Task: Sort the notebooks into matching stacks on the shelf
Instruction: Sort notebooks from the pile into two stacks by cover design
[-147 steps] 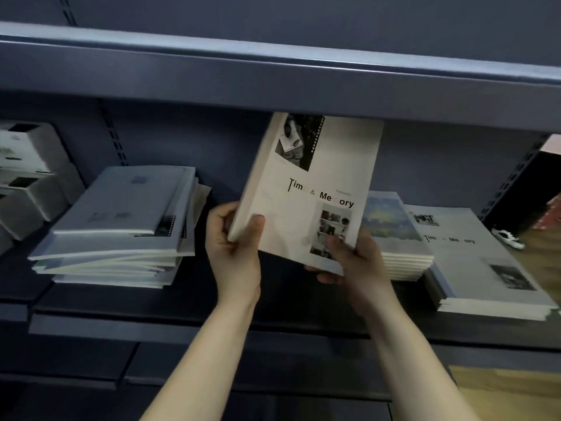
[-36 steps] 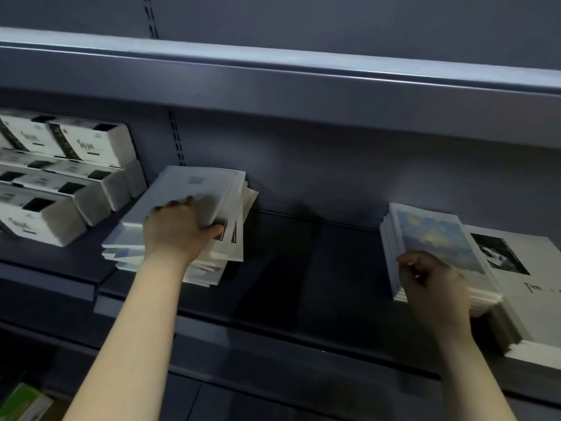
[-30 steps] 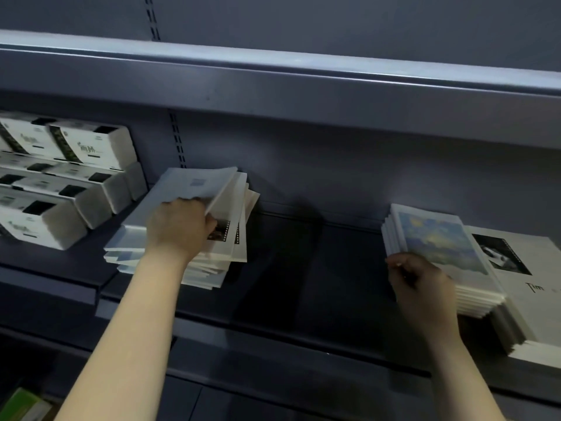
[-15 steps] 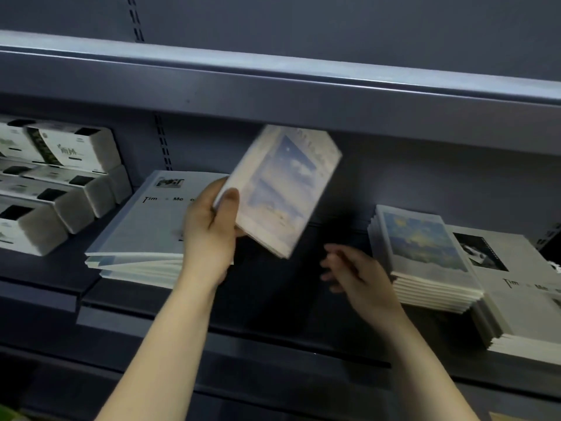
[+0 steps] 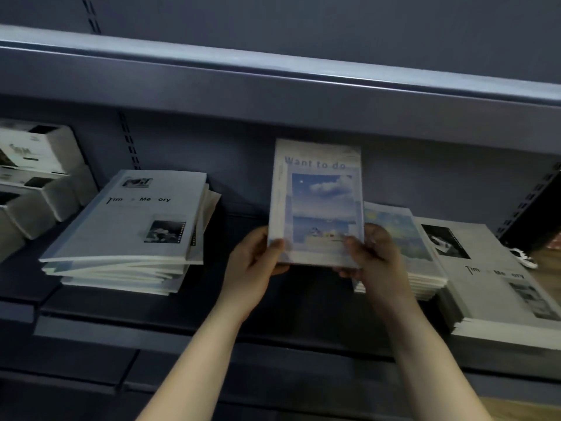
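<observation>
Notebook titled "Want to do" (image 5: 318,205), with a blue sky and cloud on its cover, is held upright in the air over the middle of the shelf (image 5: 182,323). The left hand (image 5: 253,268) grips its lower left corner and the right hand (image 5: 376,259) its lower right corner, each with the thumb on the cover.

On the shelf to the left, well apart from it, lies an untidy "Time & Memory" stack (image 5: 127,223), its lower notebooks fanned out of line. Behind the right hand sits a painted-cover stack (image 5: 397,235) in blue and yellow. Just beside that, further right, is a second "Time & Memory" stack (image 5: 491,275). White boxes (image 5: 36,177) are piled at the far left. The upper shelf (image 5: 273,86) runs across above the held notebook's top edge.

The held notebook and the right hand cover the left edge of the painted-cover stack. The fingers behind the notebook are hidden. The frame cuts off the white boxes on the left and the second stack on the right. The print on the boxes is too blurred to read. A small white object (image 5: 523,258) lies beyond the shelf's right end, too small to identify.
</observation>
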Action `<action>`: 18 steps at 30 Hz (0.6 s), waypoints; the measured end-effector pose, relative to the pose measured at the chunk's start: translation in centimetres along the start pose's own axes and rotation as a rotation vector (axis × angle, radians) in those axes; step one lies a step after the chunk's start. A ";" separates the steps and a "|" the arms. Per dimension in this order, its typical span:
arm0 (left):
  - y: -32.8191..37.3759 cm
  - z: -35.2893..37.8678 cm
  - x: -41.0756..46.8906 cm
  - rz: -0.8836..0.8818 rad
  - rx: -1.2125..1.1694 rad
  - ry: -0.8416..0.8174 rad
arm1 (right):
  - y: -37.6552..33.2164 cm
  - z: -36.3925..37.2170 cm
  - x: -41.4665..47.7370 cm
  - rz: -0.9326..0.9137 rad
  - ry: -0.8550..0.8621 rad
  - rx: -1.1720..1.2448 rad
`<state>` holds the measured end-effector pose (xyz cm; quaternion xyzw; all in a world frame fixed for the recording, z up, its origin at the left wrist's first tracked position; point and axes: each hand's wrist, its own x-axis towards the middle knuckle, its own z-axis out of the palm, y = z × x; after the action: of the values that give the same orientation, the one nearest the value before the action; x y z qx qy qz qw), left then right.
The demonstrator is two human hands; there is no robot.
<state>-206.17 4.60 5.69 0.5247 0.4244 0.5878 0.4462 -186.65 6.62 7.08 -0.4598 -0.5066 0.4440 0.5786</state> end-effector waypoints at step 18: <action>-7.2 0.7 -0.1 0.132 1.239 -0.121 | -1.1 -12.3 1.3 0.060 0.311 -0.325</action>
<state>-204.95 6.29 -1.24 0.7435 0.6270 0.2282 0.0454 -174.28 6.72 7.57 -0.6249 -0.4620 0.2974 0.5546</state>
